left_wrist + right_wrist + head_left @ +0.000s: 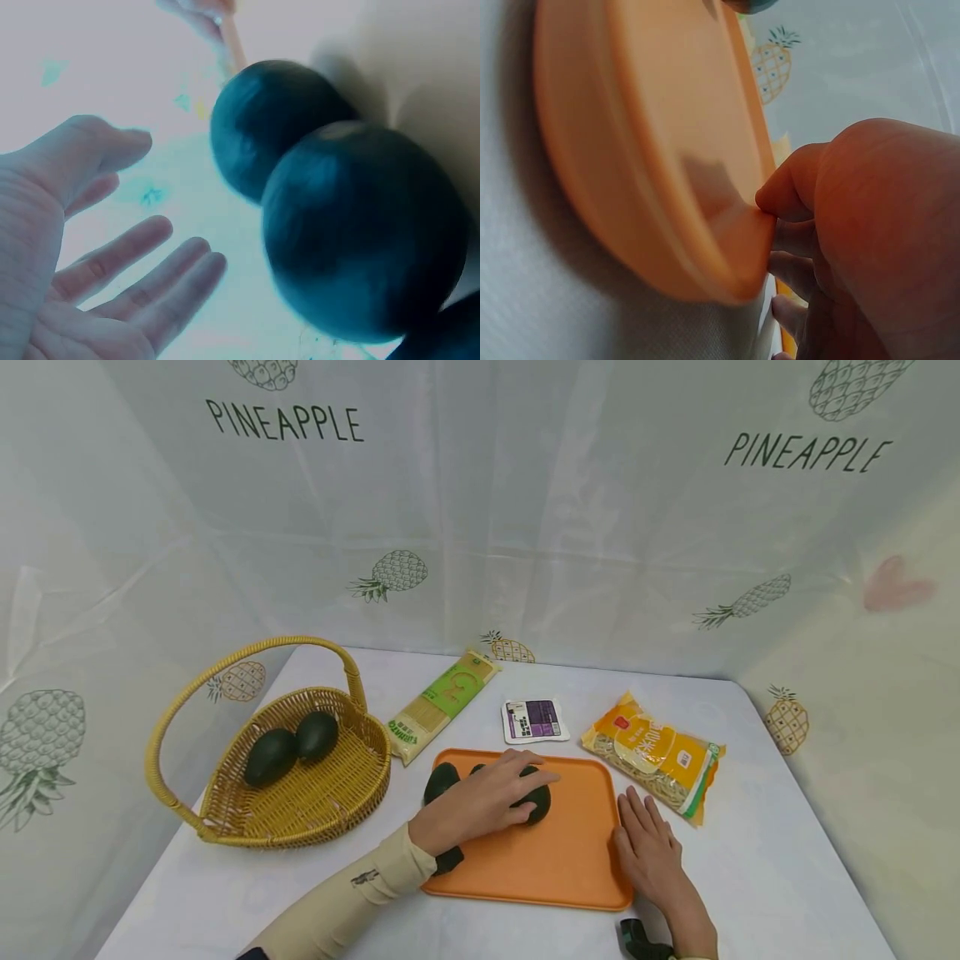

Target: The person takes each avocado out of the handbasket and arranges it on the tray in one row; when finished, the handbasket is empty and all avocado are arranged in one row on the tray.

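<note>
My left hand reaches over the orange tray, its fingers spread above a dark green avocado. In the left wrist view, the fingers are loosely bent, with a gap between them and the nearest avocado. Another avocado lies at the tray's left side, and a third is mostly hidden behind the hand. Beside the tray's right edge, my right hand lies with extended fingers; its thumb touches the rim in the right wrist view.
A wicker basket with a tall handle stands at left, holding two avocados. Behind the tray lie a noodle packet and a small purple-and-white pouch. A yellow bag lies at the right, beyond the right hand.
</note>
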A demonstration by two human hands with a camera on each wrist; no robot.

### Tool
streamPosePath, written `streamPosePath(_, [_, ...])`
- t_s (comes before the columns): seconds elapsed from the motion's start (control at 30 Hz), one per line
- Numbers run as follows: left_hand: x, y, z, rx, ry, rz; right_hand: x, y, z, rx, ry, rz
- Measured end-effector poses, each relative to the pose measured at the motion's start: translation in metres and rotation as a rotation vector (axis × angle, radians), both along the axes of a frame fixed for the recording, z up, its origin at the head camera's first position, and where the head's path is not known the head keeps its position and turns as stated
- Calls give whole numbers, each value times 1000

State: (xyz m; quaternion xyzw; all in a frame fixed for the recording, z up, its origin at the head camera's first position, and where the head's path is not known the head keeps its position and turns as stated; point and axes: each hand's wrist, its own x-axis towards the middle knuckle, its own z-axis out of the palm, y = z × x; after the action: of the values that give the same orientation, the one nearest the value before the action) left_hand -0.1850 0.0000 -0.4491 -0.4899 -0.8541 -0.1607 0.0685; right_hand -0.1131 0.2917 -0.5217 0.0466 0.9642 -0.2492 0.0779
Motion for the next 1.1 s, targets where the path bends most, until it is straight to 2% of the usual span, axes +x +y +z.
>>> streamPosePath(0.17, [2, -12, 10, 100, -28, 36, 0, 0, 1, 5, -7, -1])
streamPosePath(0.27, [3, -18, 14, 130, -1, 46, -2, 0, 2, 16, -47, 5])
streamPosePath(0.47, [4, -28, 18, 138, 20, 71, -1, 4, -6, -7, 12, 12])
streamPosePath(0.67, [4, -38, 20, 152, 22, 93, -2, 0, 1, 17, -50, 10])
streamPosePath(1.1, [2, -66, 18, 198, 90, 163, -3, 0, 3, 5, -81, 11])
